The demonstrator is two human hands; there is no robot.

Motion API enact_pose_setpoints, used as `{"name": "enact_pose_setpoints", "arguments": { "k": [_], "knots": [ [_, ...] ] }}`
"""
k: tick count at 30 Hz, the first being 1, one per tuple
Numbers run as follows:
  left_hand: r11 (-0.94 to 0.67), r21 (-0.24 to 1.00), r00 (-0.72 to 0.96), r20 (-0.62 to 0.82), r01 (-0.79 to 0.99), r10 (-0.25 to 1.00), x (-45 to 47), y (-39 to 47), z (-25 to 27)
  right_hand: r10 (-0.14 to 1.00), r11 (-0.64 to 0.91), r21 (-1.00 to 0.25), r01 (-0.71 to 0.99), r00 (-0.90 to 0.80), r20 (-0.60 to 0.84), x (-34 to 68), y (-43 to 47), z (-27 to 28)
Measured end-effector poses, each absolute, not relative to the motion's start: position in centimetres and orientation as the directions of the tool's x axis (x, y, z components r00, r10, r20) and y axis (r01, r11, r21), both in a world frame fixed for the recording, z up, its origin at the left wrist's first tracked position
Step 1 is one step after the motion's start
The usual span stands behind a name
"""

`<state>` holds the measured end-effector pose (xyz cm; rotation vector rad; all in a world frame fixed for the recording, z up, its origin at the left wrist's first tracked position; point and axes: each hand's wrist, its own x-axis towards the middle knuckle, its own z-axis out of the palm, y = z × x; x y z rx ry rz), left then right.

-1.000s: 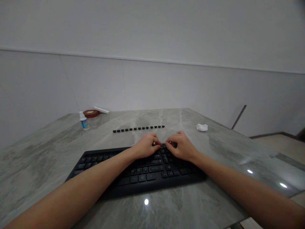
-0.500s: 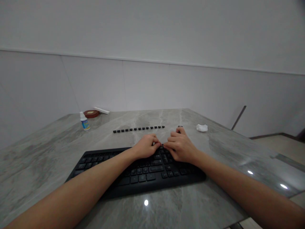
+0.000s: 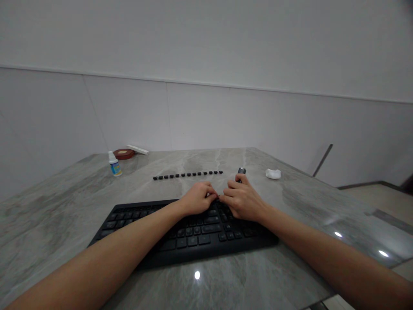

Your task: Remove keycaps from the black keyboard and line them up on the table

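A black keyboard lies at a slight slant on the marbled table, with both hands over its upper right part. My left hand is closed, thumb and fingertips pinched at the back row of keys; whatever sits in the pinch is too small to make out. Right beside it, my right hand is curled round a small dark tool, whose end sticks up above the fist. The right fingertips meet the left ones at the keys. Behind the keyboard runs a line of several small black keycaps.
A white spray bottle with a blue and yellow label stands at the left, near a round reddish-brown box and a white strip. To the right lies a crumpled white wad. A pale wall rises behind the table.
My right hand has tipped and shifted slightly left, so more of the dark tool shows above it. My left hand stays nearly still at the same keys.
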<state>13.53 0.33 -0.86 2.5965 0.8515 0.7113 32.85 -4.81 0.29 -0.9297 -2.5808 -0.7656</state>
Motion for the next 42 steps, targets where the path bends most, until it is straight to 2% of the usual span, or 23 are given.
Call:
{"name": "enact_pose_setpoints", "arguments": {
  "k": [4, 13, 21, 28, 33, 42],
  "knots": [
    [-0.773, 0.436, 0.705, 0.349, 0.461, 0.618, 13.5, 0.1, -0.7, 0.523, 0.633, 0.398, 0.664, -0.746, 0.412, 32.8, -4.7, 0.1],
    [-0.793, 0.436, 0.733, 0.347, 0.426, 0.585, 13.2, 0.1, -0.7, 0.613, 0.592, 0.346, 0.728, -0.686, 0.392, 32.2, -5.1, 0.5],
    [-0.853, 0.341, 0.774, 0.377, 0.395, 0.509, 13.2, 0.0, -0.8, 0.592, 0.619, 0.287, 0.731, -0.674, 0.442, 31.6, -4.9, 0.1],
    [-0.889, 0.339, 0.777, 0.449, 0.309, 0.442, 13.2, -0.1, -0.9, 0.609, 0.647, 0.197, 0.737, -0.655, 0.448, 31.8, -4.5, 0.2],
    [-0.876, 0.36, 0.746, 0.474, 0.321, 0.468, 13.3, -0.1, -0.9, 0.628, 0.678, 0.12, 0.726, -0.656, 0.419, 31.9, -4.7, 0.7],
    [-0.842, 0.372, 0.728, 0.436, 0.39, 0.529, 13.0, 0.1, -0.8, 0.59, 0.696, 0.136, 0.705, -0.67, 0.45, 31.9, -4.5, 0.4]
  ]
}}
